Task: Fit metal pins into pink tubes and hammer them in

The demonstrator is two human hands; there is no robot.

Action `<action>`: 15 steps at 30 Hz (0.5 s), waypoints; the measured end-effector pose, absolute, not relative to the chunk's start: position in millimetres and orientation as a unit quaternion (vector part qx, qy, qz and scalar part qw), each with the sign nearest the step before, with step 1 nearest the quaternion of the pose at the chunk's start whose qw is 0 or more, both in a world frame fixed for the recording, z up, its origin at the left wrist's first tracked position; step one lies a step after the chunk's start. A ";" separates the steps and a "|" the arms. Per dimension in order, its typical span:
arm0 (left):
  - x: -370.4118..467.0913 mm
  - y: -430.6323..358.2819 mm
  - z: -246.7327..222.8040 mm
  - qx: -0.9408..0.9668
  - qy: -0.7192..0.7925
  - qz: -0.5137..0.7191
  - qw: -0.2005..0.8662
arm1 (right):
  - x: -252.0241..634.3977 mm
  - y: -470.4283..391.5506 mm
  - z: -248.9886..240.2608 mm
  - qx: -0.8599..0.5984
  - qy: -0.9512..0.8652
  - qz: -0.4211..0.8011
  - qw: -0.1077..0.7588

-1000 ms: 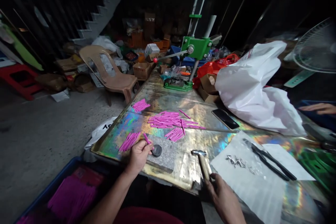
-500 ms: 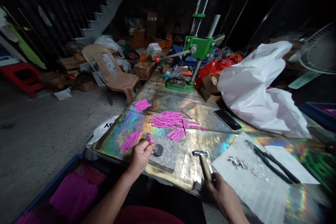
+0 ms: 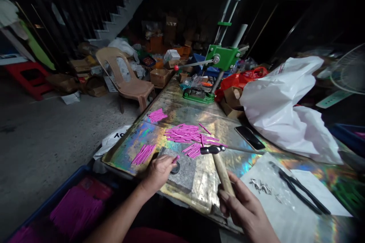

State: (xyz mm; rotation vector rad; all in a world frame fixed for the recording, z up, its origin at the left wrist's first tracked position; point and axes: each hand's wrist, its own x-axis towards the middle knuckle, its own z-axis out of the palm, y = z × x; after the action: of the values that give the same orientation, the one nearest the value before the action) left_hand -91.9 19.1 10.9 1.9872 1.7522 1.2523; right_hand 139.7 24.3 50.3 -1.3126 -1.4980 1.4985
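My left hand (image 3: 160, 171) is closed in a pinch on a short pink stick (image 3: 176, 158), only its end showing past the fingertips. It holds the stick at a dark round metal block (image 3: 175, 168), which sits on a grey stone slab (image 3: 186, 174). My right hand (image 3: 241, 201) grips the wooden handle of a hammer (image 3: 221, 167), its head raised over the table to the right of the slab. Beyond the slab lies a loose heap of pink sticks (image 3: 185, 133), with a smaller bunch of pink sticks (image 3: 143, 154) left of my left hand.
On a white sheet (image 3: 265, 171) at right lie small metal pieces (image 3: 262, 186) and black-handled pliers (image 3: 299, 190). Behind them are a phone (image 3: 249, 138) and a white plastic bag (image 3: 285, 110). A green hand press (image 3: 221, 59) stands at the table's far end. A blue crate (image 3: 65, 186) sits lower left.
My right hand has lifted the hammer from low over the table. My left hand has tilted the pink stick from upright towards the round block. The view has shifted slightly.
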 end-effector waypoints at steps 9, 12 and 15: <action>-92.1 18.3 9.6 0.681 0.598 0.410 0.109 | 123.0 29.7 102.7 -0.315 -0.888 0.218 0.256; -91.6 18.3 9.1 0.678 0.595 0.414 0.122 | 125.5 29.7 128.8 -0.274 -0.903 0.129 0.304; -91.1 17.9 8.3 0.677 0.592 0.421 0.116 | 122.5 30.4 130.9 -0.260 -0.913 0.091 0.300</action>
State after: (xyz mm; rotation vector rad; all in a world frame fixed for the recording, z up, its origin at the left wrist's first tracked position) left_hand -91.1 17.9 8.3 1.9819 1.7349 1.2333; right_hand 122.5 30.4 130.9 -0.6899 -2.4252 0.2418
